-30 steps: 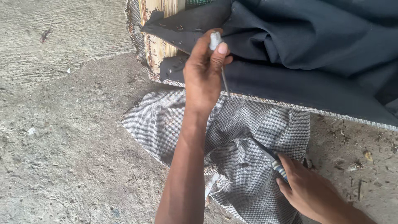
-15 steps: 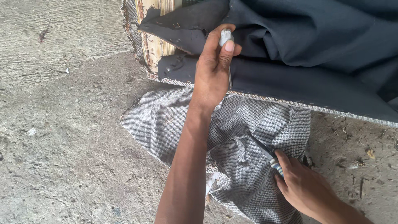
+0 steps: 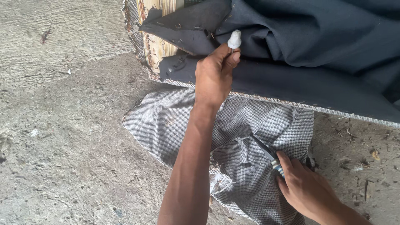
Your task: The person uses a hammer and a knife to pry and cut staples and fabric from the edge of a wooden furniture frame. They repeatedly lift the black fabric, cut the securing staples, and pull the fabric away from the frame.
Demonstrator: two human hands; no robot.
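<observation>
My left hand (image 3: 214, 75) is shut on a small tool with a pale grey handle (image 3: 234, 40), held upright against the dark navy fabric (image 3: 300, 37) that is stapled over a wooden frame (image 3: 156, 43). The tool's shaft is hidden behind my fingers. My right hand (image 3: 306, 189) is low at the right, shut on a thin dark blade with a blue-and-white striped handle (image 3: 276, 164). The blade lies across a crumpled grey checked cloth (image 3: 250, 141) spread on the ground below the frame.
Rough concrete floor (image 3: 71, 125) fills the left and bottom, strewn with grit and small debris at the right (image 3: 366, 158). A woven mesh edge (image 3: 291, 104) runs along the underside of the upholstered piece.
My left hand has pushed the grey-handled tool up and to the right, further onto the navy fabric. My right hand has stayed on the striped-handled blade on the checked cloth.
</observation>
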